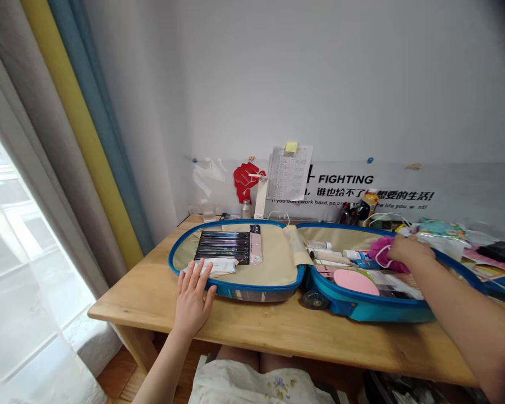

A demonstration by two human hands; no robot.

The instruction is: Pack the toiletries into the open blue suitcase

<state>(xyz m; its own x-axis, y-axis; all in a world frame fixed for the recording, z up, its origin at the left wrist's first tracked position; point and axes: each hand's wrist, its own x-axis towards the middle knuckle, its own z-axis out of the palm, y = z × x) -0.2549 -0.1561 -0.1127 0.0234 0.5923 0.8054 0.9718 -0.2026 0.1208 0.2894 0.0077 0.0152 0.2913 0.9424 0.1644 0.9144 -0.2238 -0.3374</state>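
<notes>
An open blue suitcase (252, 295) lies across the wooden table. My left hand (194, 294) rests with spread fingers on the front rim of its left half, fingertips by a white packet (223, 266). Behind that packet lies a pack of dark toothbrushes (225, 245). Over the right half, my right hand (410, 251) is closed on a pink bath puff (382, 252) with a white cord. Tubes and bottles (328, 257), a blue-and-white tube (359, 256) and a pink oval item (356, 281) sit in that half.
Along the wall on the wooden table (151, 297) stand a clear cup (209, 212), a small jar (246, 209), a white lamp (261, 199) and a yellow-capped bottle (368, 206). Plastic packages (441, 230) and a black item (503, 252) lie at the right. Curtains (79, 134) hang left.
</notes>
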